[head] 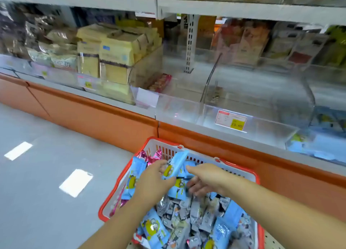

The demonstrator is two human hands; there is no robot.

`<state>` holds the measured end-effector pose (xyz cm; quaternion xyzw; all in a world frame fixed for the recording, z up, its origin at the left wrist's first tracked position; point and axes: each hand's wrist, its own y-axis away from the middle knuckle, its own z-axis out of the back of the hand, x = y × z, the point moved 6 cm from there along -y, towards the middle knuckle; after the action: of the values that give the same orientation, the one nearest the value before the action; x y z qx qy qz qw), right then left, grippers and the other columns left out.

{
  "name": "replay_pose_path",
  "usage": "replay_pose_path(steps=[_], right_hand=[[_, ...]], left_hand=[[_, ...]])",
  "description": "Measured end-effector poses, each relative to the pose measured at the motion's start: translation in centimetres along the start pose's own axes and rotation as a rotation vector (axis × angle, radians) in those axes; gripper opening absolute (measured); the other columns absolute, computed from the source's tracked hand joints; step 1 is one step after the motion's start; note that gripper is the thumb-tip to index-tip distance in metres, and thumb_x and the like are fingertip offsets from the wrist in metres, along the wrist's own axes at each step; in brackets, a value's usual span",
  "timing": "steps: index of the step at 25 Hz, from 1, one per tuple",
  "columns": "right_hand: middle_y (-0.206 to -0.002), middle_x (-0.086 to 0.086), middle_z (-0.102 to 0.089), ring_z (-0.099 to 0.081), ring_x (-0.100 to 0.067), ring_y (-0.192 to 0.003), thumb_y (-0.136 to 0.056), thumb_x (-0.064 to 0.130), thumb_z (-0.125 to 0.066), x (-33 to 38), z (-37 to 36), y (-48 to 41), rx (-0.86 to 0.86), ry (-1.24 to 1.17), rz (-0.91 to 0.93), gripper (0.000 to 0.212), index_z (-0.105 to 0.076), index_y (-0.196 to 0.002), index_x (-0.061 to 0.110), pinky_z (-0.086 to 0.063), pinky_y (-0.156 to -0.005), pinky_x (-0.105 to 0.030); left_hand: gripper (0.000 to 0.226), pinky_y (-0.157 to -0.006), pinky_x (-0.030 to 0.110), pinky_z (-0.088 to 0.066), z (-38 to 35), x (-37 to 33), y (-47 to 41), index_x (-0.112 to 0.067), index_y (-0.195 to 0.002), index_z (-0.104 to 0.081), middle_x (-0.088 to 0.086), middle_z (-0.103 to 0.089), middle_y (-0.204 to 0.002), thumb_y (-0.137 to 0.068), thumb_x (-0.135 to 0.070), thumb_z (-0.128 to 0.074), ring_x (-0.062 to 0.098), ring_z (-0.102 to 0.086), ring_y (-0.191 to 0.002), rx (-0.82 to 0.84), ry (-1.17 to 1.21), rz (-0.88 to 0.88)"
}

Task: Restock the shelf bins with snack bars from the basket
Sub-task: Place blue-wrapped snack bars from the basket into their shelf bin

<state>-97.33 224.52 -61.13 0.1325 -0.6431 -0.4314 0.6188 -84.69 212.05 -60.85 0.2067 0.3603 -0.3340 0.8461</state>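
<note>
A basket of smooth moulded plastic, red at the rim and white in its latticed walls, holds snack bars in glossy, crinkled blue film, with silver-grey foil-look wrappers and shiny metallic pink wrappers among them. The shelf bins are clear, glossy hard plastic bearing a paper price label. Behind them stands a perforated pale metal upright, and the floor is smooth grey with a sheen that mirrors the lights.

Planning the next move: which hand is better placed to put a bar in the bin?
Left: the left hand grips a raised blue bar; the right hand is down among packs in the basket, grasp unclear.
</note>
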Motion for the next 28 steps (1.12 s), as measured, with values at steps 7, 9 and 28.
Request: replay_pose_path(steps=[7,9,28], right_hand=[[-0.077,0.007,-0.071,-0.065,-0.002,-0.061,-0.092,0.019,-0.063,5.6,3.1,7.6,-0.189,-0.321,0.502,0.019,-0.065,-0.111,0.015,-0.051,-0.056,-0.020],[-0.081,0.009,-0.072,-0.065,0.001,-0.065,-0.092,0.017,-0.062,6.9,6.4,11.1,-0.330,-0.255,0.635,0.016,-0.066,-0.107,0.022,-0.051,-0.054,-0.021],[-0.091,-0.006,-0.064,-0.058,-0.020,-0.077,-0.076,0.027,-0.081,1.4,33.6,12.7,-0.756,0.317,0.045,0.035,-0.064,-0.100,0.007,-0.047,-0.069,-0.028]], left_hand=[[0.063,-0.084,0.004,-0.034,1.6,-12.2,2.0,-0.043,-0.126,-0.046,-0.020,-0.049,-0.109,-0.070,-0.036,-0.075,-0.004,-0.048,-0.102,-0.215,0.072,-0.493],[0.062,-0.087,0.006,-0.036,1.9,-16.3,2.4,-0.043,-0.130,-0.043,-0.024,-0.048,-0.112,-0.074,-0.050,-0.069,-0.003,-0.050,-0.105,-0.221,0.093,-0.634],[0.061,-0.120,0.036,0.008,-11.9,-28.7,-2.3,-0.031,-0.152,-0.019,-0.015,-0.020,-0.158,-0.096,-0.056,-0.024,0.003,-0.004,-0.147,-0.064,-0.578,-0.878]])
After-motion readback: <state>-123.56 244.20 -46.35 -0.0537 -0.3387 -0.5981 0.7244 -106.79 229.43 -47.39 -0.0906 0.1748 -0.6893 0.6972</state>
